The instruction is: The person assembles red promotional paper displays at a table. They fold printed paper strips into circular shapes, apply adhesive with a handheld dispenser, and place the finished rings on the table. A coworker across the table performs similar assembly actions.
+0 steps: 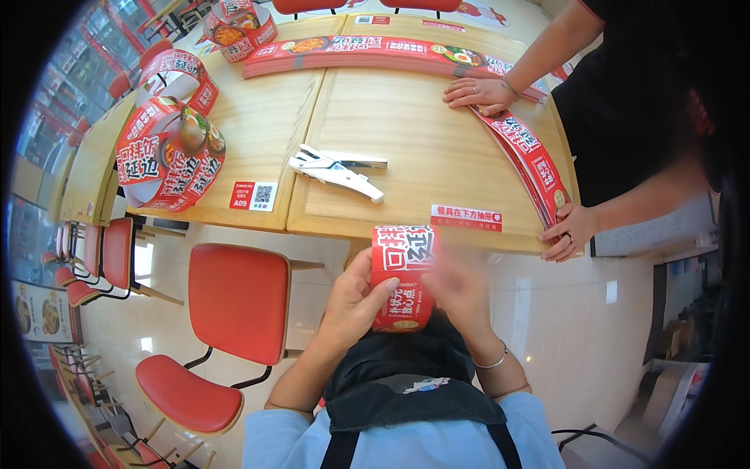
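In front of my lap I hold a red printed paper band [404, 301] that curves round on itself, with white lettering and a dark graphic near its top. My left hand [356, 301] is closed on its left side, the thumb pressed on the printed face. At the band's right edge my right hand [462, 301] is smeared by motion, and its fingers cannot be made out. Just beyond the table's near edge lies a white plier stapler [340, 172], touched by neither hand.
Red bands shaped into rings [168, 156] pile up at the table's left. Long flat stacks of strips [351, 53] lie at the back. A co-worker's hands [482, 95] rest on another stack [527, 152] at the right. A red chair [238, 305] stands left of me.
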A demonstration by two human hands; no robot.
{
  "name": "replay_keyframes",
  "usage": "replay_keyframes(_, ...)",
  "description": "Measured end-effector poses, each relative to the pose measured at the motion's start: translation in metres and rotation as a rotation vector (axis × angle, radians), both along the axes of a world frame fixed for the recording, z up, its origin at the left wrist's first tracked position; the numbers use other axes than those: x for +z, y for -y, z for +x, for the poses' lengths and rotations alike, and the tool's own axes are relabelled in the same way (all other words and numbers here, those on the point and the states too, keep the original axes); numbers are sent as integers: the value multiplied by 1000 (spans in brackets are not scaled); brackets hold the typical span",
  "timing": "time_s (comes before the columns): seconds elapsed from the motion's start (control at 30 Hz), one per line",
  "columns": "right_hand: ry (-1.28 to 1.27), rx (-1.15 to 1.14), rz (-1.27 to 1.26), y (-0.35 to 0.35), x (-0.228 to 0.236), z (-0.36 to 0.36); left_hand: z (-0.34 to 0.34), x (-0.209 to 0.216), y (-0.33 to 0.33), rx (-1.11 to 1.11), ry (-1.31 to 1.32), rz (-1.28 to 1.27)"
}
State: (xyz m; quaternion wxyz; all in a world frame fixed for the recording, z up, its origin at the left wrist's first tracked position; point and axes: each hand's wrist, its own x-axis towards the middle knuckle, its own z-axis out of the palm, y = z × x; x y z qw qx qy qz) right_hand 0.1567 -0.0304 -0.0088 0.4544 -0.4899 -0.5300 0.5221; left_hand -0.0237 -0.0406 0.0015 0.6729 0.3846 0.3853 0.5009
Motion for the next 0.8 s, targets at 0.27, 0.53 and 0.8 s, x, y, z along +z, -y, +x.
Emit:
replay_keyframes(0.27, -14, 9, -20, -6, 0, -11, -7, -18, 1, 117, 81, -174)
replay_keyframes(0.53, 933, 194, 687, -104, 7, -33, -43, -29, 2, 243, -65, -153)
replay_keyframes(0.8, 1227, 361, 566, -182, -25, -120, -100, -25, 12, 346, -229, -156)
